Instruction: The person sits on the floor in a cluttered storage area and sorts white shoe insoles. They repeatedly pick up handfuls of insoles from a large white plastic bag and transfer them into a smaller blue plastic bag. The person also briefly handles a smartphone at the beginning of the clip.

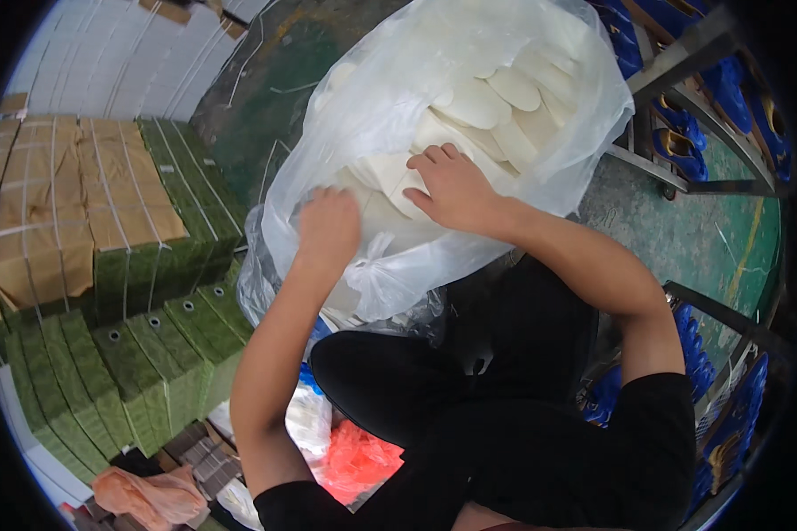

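Observation:
A large clear plastic bag [381, 115] stands in front of me, filled with several flat cream-white insole-shaped pieces [478, 102]. My left hand [329, 228] is curled on the near side of the bag, its fingers gripping the plastic. My right hand [452, 188] lies flat on the bag with its fingers spread over the white pieces inside. My legs in black trousers [469, 398] are below the bag.
Stacks of strapped green and brown cardboard boxes [124, 265] fill the left. Metal racks with blue shoe parts [726, 97] stand at the right. Orange and red plastic bags [354, 460] lie by my knee. The floor [682, 239] is green.

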{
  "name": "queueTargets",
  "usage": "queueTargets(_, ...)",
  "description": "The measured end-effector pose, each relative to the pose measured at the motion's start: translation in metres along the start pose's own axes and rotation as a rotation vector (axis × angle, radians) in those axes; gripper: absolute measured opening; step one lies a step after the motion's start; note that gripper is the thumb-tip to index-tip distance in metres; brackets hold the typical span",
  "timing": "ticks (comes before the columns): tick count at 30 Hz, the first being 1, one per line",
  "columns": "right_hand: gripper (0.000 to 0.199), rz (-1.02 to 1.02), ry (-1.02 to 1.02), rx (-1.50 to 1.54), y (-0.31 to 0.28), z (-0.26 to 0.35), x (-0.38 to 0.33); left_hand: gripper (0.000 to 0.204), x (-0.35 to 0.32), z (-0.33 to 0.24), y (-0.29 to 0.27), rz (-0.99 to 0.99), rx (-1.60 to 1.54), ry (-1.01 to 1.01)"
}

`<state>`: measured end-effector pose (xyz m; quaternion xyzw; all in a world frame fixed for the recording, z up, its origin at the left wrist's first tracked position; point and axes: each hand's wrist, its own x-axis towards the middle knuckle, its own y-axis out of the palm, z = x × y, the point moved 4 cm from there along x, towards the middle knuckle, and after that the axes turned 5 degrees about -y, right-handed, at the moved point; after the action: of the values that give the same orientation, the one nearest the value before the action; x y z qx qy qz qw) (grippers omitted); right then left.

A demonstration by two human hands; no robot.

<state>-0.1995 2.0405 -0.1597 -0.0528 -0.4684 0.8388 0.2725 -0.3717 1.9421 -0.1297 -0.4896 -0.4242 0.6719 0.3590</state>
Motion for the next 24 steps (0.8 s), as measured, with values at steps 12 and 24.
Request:
queueTargets(12,0.081,0.17,-0.044,-0.205,0.017,0.003,0.034,0.027,0.054,-0.011,0.073,0.048,-2.016,-0.779)
queueTargets(24,0.066,0.396,0.225,0.554,-0.029,-0.053,0.023,0.043,0.06,-0.013,0.037,0.1,-2.047,-0.52)
